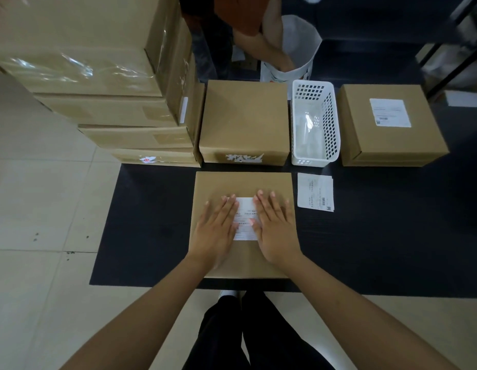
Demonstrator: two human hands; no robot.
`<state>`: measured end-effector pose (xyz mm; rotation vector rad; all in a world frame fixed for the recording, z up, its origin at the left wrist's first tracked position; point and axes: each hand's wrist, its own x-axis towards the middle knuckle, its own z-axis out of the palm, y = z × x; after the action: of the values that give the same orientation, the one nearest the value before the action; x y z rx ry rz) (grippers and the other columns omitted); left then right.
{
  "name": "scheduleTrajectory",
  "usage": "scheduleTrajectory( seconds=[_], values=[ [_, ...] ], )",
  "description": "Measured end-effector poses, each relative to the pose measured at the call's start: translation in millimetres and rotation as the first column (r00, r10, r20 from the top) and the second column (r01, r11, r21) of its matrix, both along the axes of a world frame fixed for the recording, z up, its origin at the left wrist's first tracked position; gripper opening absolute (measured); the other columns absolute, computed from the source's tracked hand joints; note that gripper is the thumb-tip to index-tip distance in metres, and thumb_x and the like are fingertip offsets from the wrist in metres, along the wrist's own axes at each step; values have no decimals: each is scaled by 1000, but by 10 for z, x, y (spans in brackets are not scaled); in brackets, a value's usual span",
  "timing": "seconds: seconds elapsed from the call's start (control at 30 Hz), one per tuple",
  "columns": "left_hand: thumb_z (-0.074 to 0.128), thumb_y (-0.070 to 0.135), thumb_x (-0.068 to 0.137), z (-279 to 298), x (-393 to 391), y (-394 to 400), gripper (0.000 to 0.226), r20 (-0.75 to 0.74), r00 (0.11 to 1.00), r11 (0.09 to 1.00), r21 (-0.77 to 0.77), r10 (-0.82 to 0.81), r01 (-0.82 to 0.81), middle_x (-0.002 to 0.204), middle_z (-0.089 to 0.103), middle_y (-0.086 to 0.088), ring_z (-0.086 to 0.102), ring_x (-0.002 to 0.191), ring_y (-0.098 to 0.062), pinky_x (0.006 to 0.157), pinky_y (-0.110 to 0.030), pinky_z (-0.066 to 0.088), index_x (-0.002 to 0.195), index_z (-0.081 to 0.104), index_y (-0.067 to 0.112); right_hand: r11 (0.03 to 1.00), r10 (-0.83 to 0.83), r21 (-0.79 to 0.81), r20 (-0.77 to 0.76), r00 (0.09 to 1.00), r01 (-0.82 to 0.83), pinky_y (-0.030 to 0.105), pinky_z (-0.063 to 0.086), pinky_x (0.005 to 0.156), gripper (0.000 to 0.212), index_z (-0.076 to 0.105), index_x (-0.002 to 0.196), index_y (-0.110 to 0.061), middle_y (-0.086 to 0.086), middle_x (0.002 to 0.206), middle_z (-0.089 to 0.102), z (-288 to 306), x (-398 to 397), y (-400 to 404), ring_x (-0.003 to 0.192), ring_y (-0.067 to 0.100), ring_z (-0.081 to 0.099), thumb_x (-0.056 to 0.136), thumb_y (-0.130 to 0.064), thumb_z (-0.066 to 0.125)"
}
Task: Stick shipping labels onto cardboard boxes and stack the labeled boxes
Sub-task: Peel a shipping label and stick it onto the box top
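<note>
Hands flat: I see my left hand [218, 225] and right hand [274, 228], fingers spread, pressing a shipping label [246, 218] onto the cardboard box [242, 260] at lower centre, on the black mat [152, 222]. Labeled box [392, 126] sits upper right.

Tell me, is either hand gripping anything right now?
No. The left hand and right hand both lie flat with straight fingers, pressing the side edges of the label down onto the box.
</note>
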<state>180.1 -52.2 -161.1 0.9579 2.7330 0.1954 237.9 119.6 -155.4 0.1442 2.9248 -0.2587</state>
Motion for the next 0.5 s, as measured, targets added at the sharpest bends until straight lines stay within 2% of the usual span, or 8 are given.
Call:
scheduleTrajectory(
  seconds=[0.03,0.13,0.2,0.33,0.43,0.5],
  values=[
    [0,36,102,-11,19,-3,57,2,1000,998,51,30,-30,154,29,-5,24,143,-17,115,-39,7,146,26,8,999,-37,-1,-12,999,37,45,-10,117,65,4,153,-18,-3,161,-3,-3,24,35,148,22,-9,95,-48,2],
    [0,45,99,-90,60,-28,60,83,982,959,217,169,-183,157,7,3,1,146,-11,118,-25,-6,149,9,13,997,-78,8,-36,996,78,46,-5,117,62,12,153,-17,-3,161,6,-8,104,86,149,25,0,98,-44,9],
    [-6,49,97,-125,63,-37,64,86,970,941,238,227,-241,158,8,2,-2,146,-12,119,-26,-5,148,8,12,996,-93,-16,-38,995,92,44,-7,117,64,9,154,-16,-3,161,3,-25,108,76,148,25,-4,97,-46,6],
    [-9,48,97,-118,53,-46,69,21,973,945,233,231,-230,158,16,-4,1,146,-17,118,-28,-5,148,14,8,988,-138,-77,-22,990,136,40,-16,117,68,-8,151,-18,-4,160,-13,-40,97,-1,145,21,-21,91,-49,-4],
    [1,44,101,-30,69,-43,62,-11,979,943,272,204,-194,158,10,-4,-9,146,-11,118,-26,-9,149,16,7,983,-162,-109,-121,979,149,40,-12,118,65,1,152,-13,2,161,-4,31,108,-66,147,21,-14,97,-46,7],
    [6,37,103,0,131,-23,56,-87,995,967,253,47,-24,157,15,-7,-10,146,-13,119,-30,-3,148,20,5,995,-17,-98,-172,985,0,41,-4,118,60,11,152,-11,4,161,8,18,141,-150,148,21,-7,100,-41,17]
  ],
)
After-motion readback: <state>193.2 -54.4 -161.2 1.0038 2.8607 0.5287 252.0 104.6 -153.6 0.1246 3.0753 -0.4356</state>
